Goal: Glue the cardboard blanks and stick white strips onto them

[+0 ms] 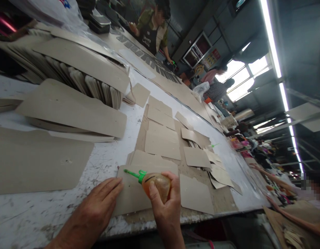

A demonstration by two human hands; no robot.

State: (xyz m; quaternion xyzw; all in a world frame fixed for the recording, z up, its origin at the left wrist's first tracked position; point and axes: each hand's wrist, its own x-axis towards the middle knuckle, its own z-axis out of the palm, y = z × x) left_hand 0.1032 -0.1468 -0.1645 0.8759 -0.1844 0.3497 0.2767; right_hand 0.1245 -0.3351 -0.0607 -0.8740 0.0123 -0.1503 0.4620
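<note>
My right hand (168,200) is wrapped round a squeeze bottle (160,185) with amber contents and a green nozzle. The bottle is tilted, its nozzle pointing left over a beige cardboard panel (139,202). At that panel's left edge lies my left hand (97,200), fingers stretched out and together, the fingertips touching the edge. Beyond the front panel, more beige panels (162,140) lie overlapping in a column on a brown board (141,133). To the right of my right hand lies another panel (196,193).
Stacked panels (97,88) stand at the left, with a larger loose panel (37,160) nearer me. Pale sheets (222,174) and a second green nozzle (214,145) lie to the right. Across the worktable (97,167), a person in an apron (149,36) works; others are at the right.
</note>
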